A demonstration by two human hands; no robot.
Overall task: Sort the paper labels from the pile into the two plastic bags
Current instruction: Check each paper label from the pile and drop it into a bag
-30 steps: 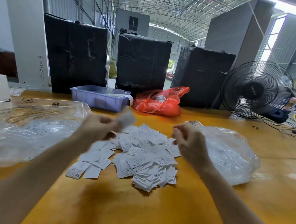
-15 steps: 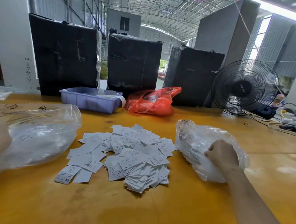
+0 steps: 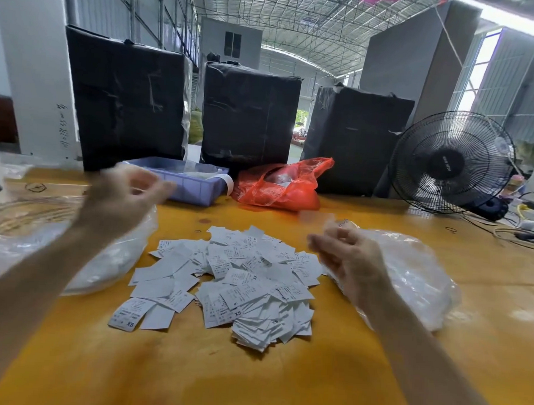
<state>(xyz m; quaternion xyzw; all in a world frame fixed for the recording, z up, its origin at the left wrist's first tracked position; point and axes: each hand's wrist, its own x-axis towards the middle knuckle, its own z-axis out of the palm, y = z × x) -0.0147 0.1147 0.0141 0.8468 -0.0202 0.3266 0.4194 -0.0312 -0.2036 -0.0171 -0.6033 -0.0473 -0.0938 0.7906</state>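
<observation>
A pile of white paper labels (image 3: 240,281) lies on the yellow table between two clear plastic bags. The left bag (image 3: 107,265) and the right bag (image 3: 416,272) both hold labels. My left hand (image 3: 120,201) hovers blurred above the left bag's right end, its fingers loosely curled with nothing visible in them. My right hand (image 3: 346,262) is raised at the pile's right edge, in front of the right bag. A pale, blurred paper label (image 3: 316,219) sits at its fingertips, apparently pinched.
Behind the pile stand a lilac plastic tray (image 3: 192,186) and a red plastic bag (image 3: 279,184). Three black-wrapped bales (image 3: 248,114) line the table's back. A black fan (image 3: 450,162) and loose cables (image 3: 524,228) occupy the far right.
Half a second ago my right hand rested on the right bag and my left was low at the left bag. Both have swung back up toward the pile, the right now with a label.
</observation>
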